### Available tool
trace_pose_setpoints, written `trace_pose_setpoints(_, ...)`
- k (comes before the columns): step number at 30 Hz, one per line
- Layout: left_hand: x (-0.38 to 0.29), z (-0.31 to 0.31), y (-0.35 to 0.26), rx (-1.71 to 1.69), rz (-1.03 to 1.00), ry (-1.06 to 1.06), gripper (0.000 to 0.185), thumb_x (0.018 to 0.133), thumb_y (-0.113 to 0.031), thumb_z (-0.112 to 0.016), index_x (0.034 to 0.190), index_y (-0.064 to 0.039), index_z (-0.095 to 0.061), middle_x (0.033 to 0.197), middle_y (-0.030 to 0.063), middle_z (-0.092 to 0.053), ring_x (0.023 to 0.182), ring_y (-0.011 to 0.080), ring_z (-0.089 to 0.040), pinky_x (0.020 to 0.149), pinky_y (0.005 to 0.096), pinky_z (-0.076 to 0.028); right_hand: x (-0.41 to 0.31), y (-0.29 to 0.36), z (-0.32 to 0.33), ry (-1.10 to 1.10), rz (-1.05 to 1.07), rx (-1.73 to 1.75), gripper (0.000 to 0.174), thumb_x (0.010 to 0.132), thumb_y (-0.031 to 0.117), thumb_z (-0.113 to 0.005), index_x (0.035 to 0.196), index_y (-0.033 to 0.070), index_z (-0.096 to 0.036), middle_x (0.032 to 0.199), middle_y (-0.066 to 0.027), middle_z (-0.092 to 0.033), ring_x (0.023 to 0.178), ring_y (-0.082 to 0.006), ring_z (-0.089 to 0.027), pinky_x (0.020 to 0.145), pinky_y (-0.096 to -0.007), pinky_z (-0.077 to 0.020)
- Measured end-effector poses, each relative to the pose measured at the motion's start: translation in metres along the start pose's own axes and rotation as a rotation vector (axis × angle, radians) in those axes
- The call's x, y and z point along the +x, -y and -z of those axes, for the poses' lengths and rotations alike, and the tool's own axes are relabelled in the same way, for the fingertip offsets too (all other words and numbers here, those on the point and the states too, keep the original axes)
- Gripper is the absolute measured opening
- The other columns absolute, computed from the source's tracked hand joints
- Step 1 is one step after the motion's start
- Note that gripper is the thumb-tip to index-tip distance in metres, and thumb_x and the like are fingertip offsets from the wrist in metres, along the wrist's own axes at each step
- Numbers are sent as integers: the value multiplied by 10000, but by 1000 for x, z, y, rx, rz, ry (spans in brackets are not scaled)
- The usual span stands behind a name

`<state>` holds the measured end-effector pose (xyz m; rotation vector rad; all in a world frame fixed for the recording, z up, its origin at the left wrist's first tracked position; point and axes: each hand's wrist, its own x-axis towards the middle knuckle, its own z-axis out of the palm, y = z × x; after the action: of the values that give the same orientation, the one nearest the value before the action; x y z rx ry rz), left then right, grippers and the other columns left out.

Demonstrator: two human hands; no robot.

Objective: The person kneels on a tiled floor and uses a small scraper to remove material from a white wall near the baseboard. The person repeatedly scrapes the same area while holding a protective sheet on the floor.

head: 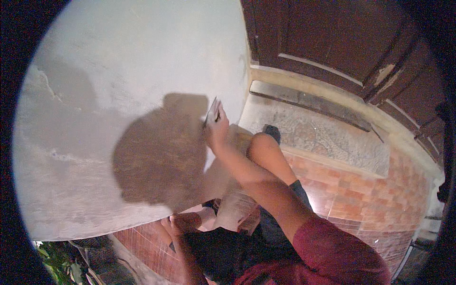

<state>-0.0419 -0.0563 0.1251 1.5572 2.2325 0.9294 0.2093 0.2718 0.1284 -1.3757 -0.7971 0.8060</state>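
Note:
Before me is a white plastered wall (213, 42) with grey, rough patches. My right hand (219, 133) grips a thin, flat scraper-like blade (212, 109), seen nearly edge-on, close against the wall; I cannot tell whether it touches. The hand is slightly blurred, and its fingers hide how the blade is held. Low down, my left hand (169, 225) is beside the wall's lower edge near my knee. It is dim and partly hidden, so its grip is unclear. A large shadow of my head and arm falls across the wall.
Dark brown wooden doors (320, 39) stand at upper right above a stone doorstep (320, 139) with a dark strip (310, 106) along it. Reddish tiles (349, 188) cover the floor. Green leaves (71, 267) show at lower left. My bent knee (265, 146) is close beside the right forearm.

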Motion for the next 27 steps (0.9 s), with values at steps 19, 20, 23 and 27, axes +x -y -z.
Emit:
trace_pose_setpoints(19,-11,-36,101,-434,66,-70,974,799,-731,-536,1282,94,-349,1192,184,-509,1058,294,-510,905,407,-422,17,11,-4,-60,-8,65,473,919,310,-579,1248,-30,-567,1132,-214,-649,1036,-285,-639,879,-344,-485)
trace_pose_setpoints(20,-12,-36,104,-439,70,-64,975,799,-731,-535,1282,95,-348,1191,184,-509,1053,293,-512,896,406,-427,18,10,-5,-48,49,81,463,921,308,-577,1238,-29,-577,1115,-211,-658,1018,-288,-645,867,-352,-491)
trace_pose_setpoints(23,-15,-38,113,-437,74,-51,979,799,-731,-534,1285,97,-343,1188,182,-508,1039,292,-519,870,405,-441,23,4,-6,-170,88,37,466,909,288,-586,1255,-24,-567,1161,-211,-641,1066,-287,-627,908,-349,-475)
trace_pose_setpoints(27,-18,-42,115,-445,85,-36,985,799,-732,-532,1288,101,-337,1185,180,-508,1021,289,-528,835,404,-461,25,-3,-8,-88,-274,23,473,888,268,-598,1264,-17,-562,1209,-217,-619,1108,-297,-611,934,-351,-463)
